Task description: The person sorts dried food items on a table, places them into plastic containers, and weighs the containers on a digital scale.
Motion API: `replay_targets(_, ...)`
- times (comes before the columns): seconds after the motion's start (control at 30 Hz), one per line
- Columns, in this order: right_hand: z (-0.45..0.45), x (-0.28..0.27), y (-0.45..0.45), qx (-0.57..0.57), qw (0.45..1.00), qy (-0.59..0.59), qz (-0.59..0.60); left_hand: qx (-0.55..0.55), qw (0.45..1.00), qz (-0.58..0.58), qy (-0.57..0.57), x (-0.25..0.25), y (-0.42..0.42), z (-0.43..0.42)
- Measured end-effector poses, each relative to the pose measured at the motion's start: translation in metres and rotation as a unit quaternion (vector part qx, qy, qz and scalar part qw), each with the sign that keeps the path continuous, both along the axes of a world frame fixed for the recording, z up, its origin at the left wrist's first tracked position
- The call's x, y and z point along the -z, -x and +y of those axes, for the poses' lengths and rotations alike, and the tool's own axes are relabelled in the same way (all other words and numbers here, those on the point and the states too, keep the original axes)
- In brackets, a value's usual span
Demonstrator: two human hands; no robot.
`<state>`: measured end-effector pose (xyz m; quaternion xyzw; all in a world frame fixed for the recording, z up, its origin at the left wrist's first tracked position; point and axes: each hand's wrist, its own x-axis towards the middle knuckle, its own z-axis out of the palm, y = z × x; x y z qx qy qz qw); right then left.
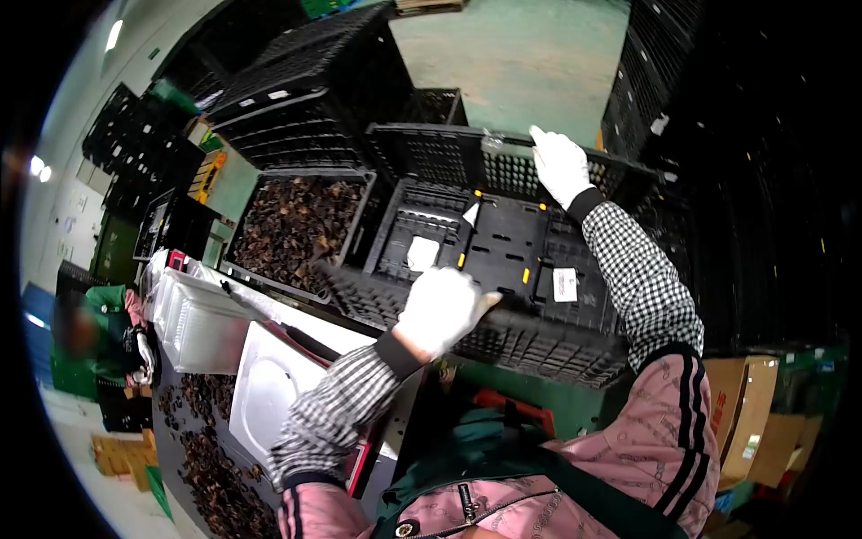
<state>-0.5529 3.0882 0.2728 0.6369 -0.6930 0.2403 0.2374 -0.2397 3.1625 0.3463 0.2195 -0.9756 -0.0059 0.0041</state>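
A black slatted plastic crate (503, 235) lies in front of me, its long near and far walls raised. Its inside shows flat black panels with yellow clips and a white label (565, 285). My left hand (440, 310), in a white glove, is closed over the top edge of the near wall, thumb pointing right. My right hand (560, 167), gloved too, grips the top edge of the far wall towards its right end. The fingertips of both hands are partly hidden behind the walls.
Left of it stands a crate full of dark brown dried pieces (301, 225), resembling wood ear fungus. Clear plastic trays (197, 323), a white scale (274, 382) and loose pieces (220, 485) occupy the left table. Stacked black crates (305, 90) rise behind. A co-worker (103, 332) is at far left.
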Motion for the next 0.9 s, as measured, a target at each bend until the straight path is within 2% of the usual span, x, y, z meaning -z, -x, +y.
replay_targets(0.03,0.007,-0.001,-0.001,-0.029,0.999,0.018,-0.01,0.008,0.998,-0.053,-0.035,-0.008,-0.013,0.008)
replay_targets(0.07,0.014,-0.005,-0.002,-0.029,0.997,-0.06,-0.046,0.028,0.993,-0.097,-0.065,-0.001,-0.03,0.011)
replay_targets(0.1,0.017,0.002,0.001,-0.051,0.998,-0.034,-0.035,0.044,0.985,-0.139,-0.093,0.007,-0.042,0.011)
replay_targets(0.17,0.023,0.016,0.005,-0.099,0.995,0.02,-0.012,0.009,0.965,-0.185,-0.185,0.013,-0.039,-0.013)
replay_targets(0.2,0.029,0.012,0.002,-0.084,0.993,-0.057,-0.061,0.012,0.934,-0.244,-0.26,0.003,-0.022,-0.029)
replay_targets(0.23,0.034,0.015,0.001,-0.091,0.992,-0.027,-0.078,0.013,0.894,-0.3,-0.332,-0.008,-0.003,-0.044)
replay_targets(0.3,0.039,0.02,-0.004,-0.115,0.987,0.04,-0.109,-0.099,0.793,-0.393,-0.455,0.05,0.011,-0.077)
replay_targets(0.33,0.041,0.023,-0.011,-0.095,0.986,0.039,-0.13,-0.018,0.881,-0.336,-0.334,0.072,0.011,-0.08)
replay_targets(0.37,0.044,0.024,-0.018,-0.092,0.986,0.062,-0.124,0.064,0.939,-0.271,-0.199,0.089,0.011,-0.079)
replay_targets(0.43,0.057,0.032,-0.038,-0.114,0.986,0.013,-0.12,0.051,0.947,-0.255,-0.187,0.11,0.018,-0.076)
replay_targets(0.47,0.064,0.038,-0.05,-0.152,0.976,-0.091,-0.123,0.101,0.954,-0.25,-0.131,0.117,0.018,-0.077)
replay_targets(0.57,0.094,0.037,-0.091,-0.264,0.892,-0.363,-0.053,0.146,0.896,-0.417,-0.037,0.126,0.013,-0.075)
replay_targets(0.63,0.121,0.11,-0.093,-0.366,0.899,-0.237,0.047,0.174,0.886,-0.43,-0.012,0.115,0.008,-0.073)
replay_targets(0.67,0.133,0.117,-0.093,-0.36,0.893,-0.264,0.06,0.185,0.888,-0.42,0.018,0.119,0.004,-0.074)
replay_targets(0.73,0.149,0.115,-0.094,-0.331,0.875,-0.343,0.083,0.207,0.883,-0.413,0.077,0.121,0.0,-0.069)
replay_targets(0.77,0.152,0.127,-0.088,-0.347,0.901,-0.242,0.099,0.218,0.877,-0.414,0.107,0.121,0.002,-0.067)
replay_targets(0.83,0.147,0.095,-0.094,-0.338,0.871,-0.347,0.08,0.231,0.873,-0.411,0.127,0.119,0.004,-0.063)
replay_targets(0.9,0.139,0.095,-0.092,-0.335,0.883,-0.324,0.062,0.231,0.867,-0.424,0.123,0.106,0.01,-0.057)
